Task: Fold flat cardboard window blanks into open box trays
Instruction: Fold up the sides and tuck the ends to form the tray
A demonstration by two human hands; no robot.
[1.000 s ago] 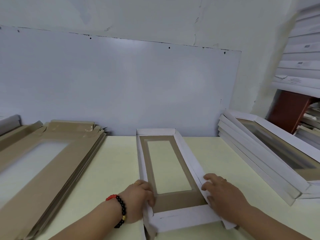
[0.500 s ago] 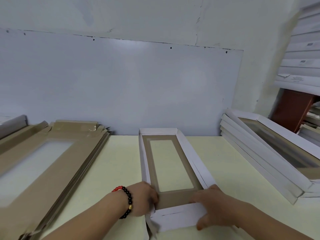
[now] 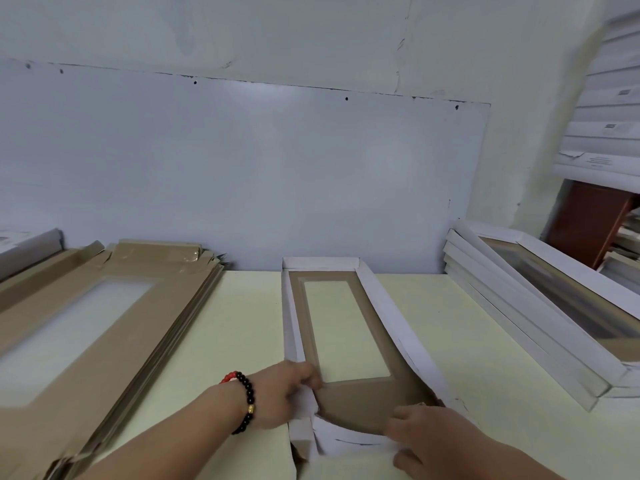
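Observation:
A long cardboard window blank [image 3: 360, 403], brown inside and white outside, lies lengthwise on the pale table [image 3: 242, 323] with its side walls raised. My left hand [image 3: 280, 396], wearing a red and black bead bracelet, holds the near left wall, fingertips over its edge. My right hand [image 3: 426, 441] grips the near end flap [image 3: 349, 441], which bows upward, thumb under it and fingers over its top.
A stack of flat brown window blanks [image 3: 104, 327] lies at the left. Several folded white trays [image 3: 540, 317] are piled at the right. A blue-grey board [image 3: 242, 174] stands along the back wall. White boxes [image 3: 609, 109] are stacked at the far right.
My right hand slid from the tray's right wall to the near end flap and has lifted it, so the flap now curves upward. My left hand stays at the near left corner.

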